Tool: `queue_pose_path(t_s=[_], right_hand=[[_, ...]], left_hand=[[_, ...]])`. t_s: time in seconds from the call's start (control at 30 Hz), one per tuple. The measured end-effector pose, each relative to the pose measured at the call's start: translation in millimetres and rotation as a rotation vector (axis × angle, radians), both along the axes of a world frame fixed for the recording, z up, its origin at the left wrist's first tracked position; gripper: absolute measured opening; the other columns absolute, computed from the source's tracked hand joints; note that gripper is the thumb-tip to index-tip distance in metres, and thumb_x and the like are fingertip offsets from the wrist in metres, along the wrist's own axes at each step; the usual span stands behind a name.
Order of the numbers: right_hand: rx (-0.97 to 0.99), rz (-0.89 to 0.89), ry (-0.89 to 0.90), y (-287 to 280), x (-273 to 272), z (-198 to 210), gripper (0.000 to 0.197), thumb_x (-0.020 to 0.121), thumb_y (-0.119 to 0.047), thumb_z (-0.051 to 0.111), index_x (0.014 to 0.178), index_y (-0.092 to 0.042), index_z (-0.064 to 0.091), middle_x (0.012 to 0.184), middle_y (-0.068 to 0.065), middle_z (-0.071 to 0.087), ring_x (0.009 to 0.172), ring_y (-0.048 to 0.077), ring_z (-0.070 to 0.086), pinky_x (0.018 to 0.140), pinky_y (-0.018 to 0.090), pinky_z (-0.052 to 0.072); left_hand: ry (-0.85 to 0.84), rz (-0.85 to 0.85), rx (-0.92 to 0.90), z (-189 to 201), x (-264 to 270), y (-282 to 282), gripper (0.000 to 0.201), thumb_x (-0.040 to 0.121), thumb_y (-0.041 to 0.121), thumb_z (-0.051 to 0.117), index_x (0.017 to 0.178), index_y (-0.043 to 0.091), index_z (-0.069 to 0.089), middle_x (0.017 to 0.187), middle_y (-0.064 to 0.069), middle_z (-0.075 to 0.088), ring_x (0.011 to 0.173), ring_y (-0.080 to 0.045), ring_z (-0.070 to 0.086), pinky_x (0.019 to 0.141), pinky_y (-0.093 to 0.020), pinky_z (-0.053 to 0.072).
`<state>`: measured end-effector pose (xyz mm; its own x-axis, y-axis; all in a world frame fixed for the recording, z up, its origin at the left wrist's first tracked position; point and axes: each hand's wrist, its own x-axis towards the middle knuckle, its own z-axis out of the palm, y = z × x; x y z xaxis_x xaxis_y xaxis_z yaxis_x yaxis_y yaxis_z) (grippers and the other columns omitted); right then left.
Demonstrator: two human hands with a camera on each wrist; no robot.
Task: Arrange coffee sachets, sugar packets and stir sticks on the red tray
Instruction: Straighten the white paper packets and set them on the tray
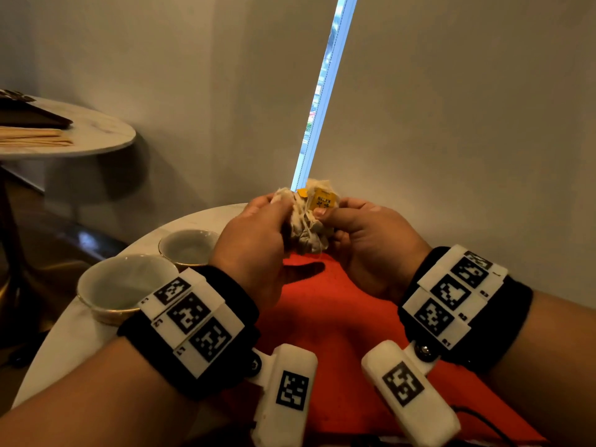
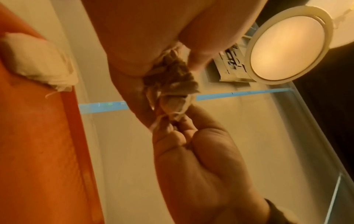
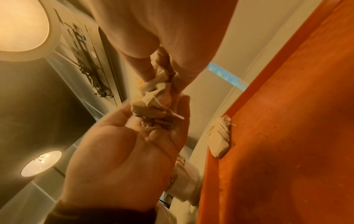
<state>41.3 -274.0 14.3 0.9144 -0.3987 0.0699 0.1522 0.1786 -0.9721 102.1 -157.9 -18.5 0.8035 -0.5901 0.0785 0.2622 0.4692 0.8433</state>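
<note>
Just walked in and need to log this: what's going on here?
A person holds a tangled bunch of sachets with strings and yellow tags in both hands, left hand and right hand, above the red tray. One sachet already lies at the tray's edge. Two empty cups stand beside the tray.

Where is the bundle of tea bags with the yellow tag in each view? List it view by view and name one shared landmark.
Head: bundle of tea bags at centre, held between left hand and right hand above the red tray.
Left wrist: upper centre.
Right wrist: centre.
Shared landmark: the red tray, left edge in the left wrist view, right side in the right wrist view.
</note>
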Motion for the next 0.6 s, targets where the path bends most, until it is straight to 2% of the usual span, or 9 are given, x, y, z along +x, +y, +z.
queue_pose_path(t_s=[0.1,0.17,0.23,0.33,0.37,0.47,0.5,0.6], right_hand=[[-0.062,0.019,0.018,2.3,1.0,-4.4,0.014,0.091,0.008,0.057,0.1,0.002,0.065,0.081,0.016,0.071,0.066,0.022,0.071,0.056,0.026,0.056],[-0.117,0.014,0.029,3.2,1.7,-5.2,0.014,0.09,0.01,0.058,0.097,0.001,0.066,0.081,0.015,0.07,0.068,0.021,0.07,0.059,0.026,0.057],[-0.238,0.008,0.048,5.1,1.1,-3.0,0.016,0.087,0.008,0.062,0.101,0.004,0.069,0.085,0.014,0.072,0.071,0.019,0.069,0.062,0.026,0.056],[-0.346,-0.036,0.058,3.9,0.5,1.1,0.02,0.086,0.005,0.066,0.105,0.003,0.069,0.077,0.006,0.069,0.056,0.003,0.064,0.05,0.015,0.046],[-0.342,-0.036,0.059,3.1,1.1,2.0,0.02,0.086,0.004,0.067,0.106,0.001,0.068,0.074,0.004,0.068,0.054,0.002,0.063,0.049,0.015,0.046],[-0.303,0.012,0.056,1.7,3.7,2.3,0.018,0.085,-0.001,0.069,0.102,-0.005,0.064,0.075,0.005,0.068,0.062,0.011,0.065,0.058,0.028,0.048],[-0.287,0.024,0.052,1.1,4.2,2.5,0.018,0.086,0.0,0.068,0.102,-0.005,0.062,0.075,0.005,0.067,0.063,0.013,0.065,0.058,0.03,0.049],[-0.273,0.028,0.044,-0.8,4.4,4.3,0.015,0.087,0.005,0.065,0.097,-0.006,0.061,0.075,0.006,0.066,0.062,0.013,0.064,0.052,0.024,0.051]], left_hand=[[-0.037,-0.114,0.004,0.0,-1.5,4.7,0.04,0.088,0.036,0.066,0.124,0.019,0.065,0.102,-0.014,0.07,0.081,-0.024,0.069,0.066,-0.04,0.057],[-0.061,-0.098,0.0,-0.9,-1.7,4.1,0.036,0.087,0.029,0.068,0.121,0.017,0.066,0.097,-0.013,0.07,0.08,-0.025,0.069,0.064,-0.035,0.056],[-0.032,-0.09,-0.027,-2.4,-0.6,2.4,0.029,0.091,0.02,0.063,0.119,0.013,0.067,0.091,-0.012,0.069,0.077,-0.022,0.069,0.062,-0.033,0.056],[0.024,-0.111,-0.061,-2.2,2.7,1.8,0.027,0.093,0.017,0.059,0.118,0.011,0.067,0.081,-0.008,0.062,0.067,-0.015,0.062,0.061,-0.029,0.057],[0.029,-0.12,-0.068,-1.7,3.7,2.0,0.029,0.093,0.018,0.059,0.12,0.009,0.067,0.08,-0.007,0.06,0.065,-0.014,0.061,0.06,-0.028,0.056],[0.022,-0.117,-0.082,0.4,4.7,3.4,0.033,0.094,0.022,0.059,0.123,0.008,0.066,0.077,-0.007,0.064,0.059,-0.013,0.062,0.054,-0.024,0.054],[0.02,-0.117,-0.086,1.4,4.6,4.1,0.034,0.094,0.023,0.058,0.123,0.007,0.067,0.076,-0.007,0.064,0.057,-0.013,0.062,0.052,-0.023,0.053],[0.027,-0.121,-0.1,3.7,5.3,5.8,0.036,0.095,0.027,0.058,0.122,0.005,0.067,0.076,-0.008,0.063,0.055,-0.013,0.059,0.051,-0.022,0.053]])
